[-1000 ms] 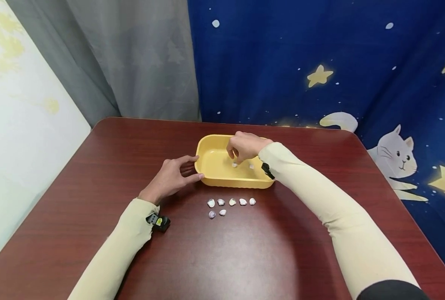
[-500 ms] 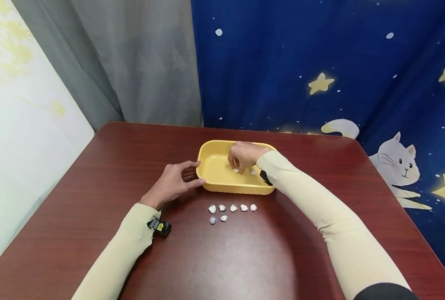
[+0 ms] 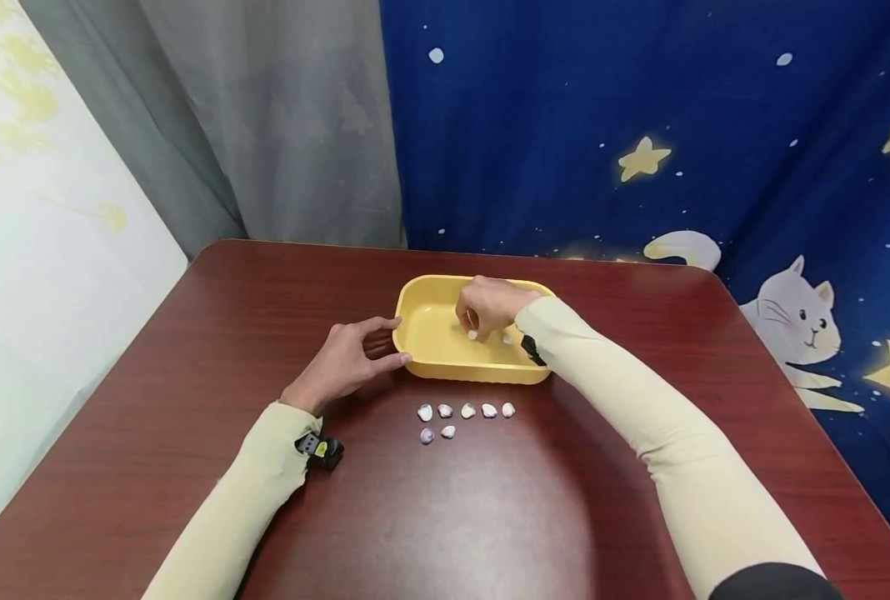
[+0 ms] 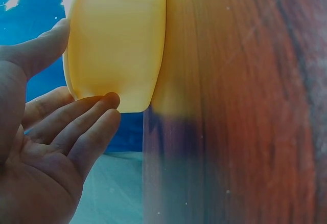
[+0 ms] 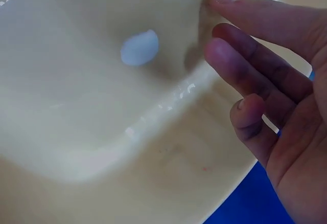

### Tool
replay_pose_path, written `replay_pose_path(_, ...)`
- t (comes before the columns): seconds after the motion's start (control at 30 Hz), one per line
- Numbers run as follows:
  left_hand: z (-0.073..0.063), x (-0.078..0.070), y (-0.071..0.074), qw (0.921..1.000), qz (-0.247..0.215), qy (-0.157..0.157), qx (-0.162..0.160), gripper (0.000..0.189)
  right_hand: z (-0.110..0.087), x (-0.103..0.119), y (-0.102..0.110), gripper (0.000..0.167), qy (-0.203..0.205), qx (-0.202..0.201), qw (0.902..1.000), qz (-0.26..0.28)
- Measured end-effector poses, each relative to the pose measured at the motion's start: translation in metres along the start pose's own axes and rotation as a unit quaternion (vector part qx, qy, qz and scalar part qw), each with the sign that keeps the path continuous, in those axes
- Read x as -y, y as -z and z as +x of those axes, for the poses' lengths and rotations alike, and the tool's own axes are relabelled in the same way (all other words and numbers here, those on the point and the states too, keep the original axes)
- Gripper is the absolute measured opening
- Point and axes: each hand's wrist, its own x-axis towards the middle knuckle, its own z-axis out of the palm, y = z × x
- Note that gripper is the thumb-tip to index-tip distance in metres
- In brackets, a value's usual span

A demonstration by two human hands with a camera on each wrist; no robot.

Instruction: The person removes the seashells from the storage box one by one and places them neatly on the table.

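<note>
A yellow plastic tub stands on the table. My left hand touches its left end, thumb and index fingertip at the rim. In the left wrist view, the other fingers reach out nearly straight against the outer wall. My right hand dips into the tub, fingers bent downward. A small white seashell lies right at its fingertips. A second seashell sits to the right, under the hand. The right wrist view shows a gap between thumb and fingers, with that second seashell apart on the tub floor.
Several small seashells lie in a row on the table in front of the tub, with two more seashells below at the left. The table is dark red wood. Grey and blue curtains hang behind it.
My right hand has lowered slightly into the tub, close to the seashell. The left hand stays at the tub's end. The whole view has shifted a little.
</note>
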Motion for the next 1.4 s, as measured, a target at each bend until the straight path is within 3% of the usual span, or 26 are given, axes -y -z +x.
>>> replay_pose_path(0.17,0.001,-0.001,0.001,1.0,0.004,0.001,0.002,0.07,-0.005,-0.001,0.01,0.015,-0.005,-0.015,0.9998,-0.014)
replay_pose_path(0.33,0.002,-0.001,0.002,0.9999,0.011,0.002,0.0,0.07,-0.014,0.002,0.024,0.014,-0.002,-0.021,0.9996,0.017)
replay_pose_path(0.5,0.003,0.0,0.002,1.0,0.006,-0.002,0.004,0.071,-0.029,0.009,0.036,0.01,-0.001,-0.016,0.9988,0.047)
replay_pose_path(0.73,0.004,-0.001,0.004,0.9998,0.013,-0.015,-0.008,0.069,-0.053,0.016,0.046,0.01,0.001,-0.039,0.9981,0.048)
replay_pose_path(1.03,0.003,0.0,0.003,0.9997,0.021,-0.008,-0.006,0.07,-0.079,0.028,0.036,0.011,0.031,-0.07,0.994,0.079)
replay_pose_path(1.4,0.002,0.001,0.0,0.9999,0.015,-0.002,-0.008,0.068,-0.099,0.043,0.012,0.012,0.075,-0.113,0.9892,0.056)
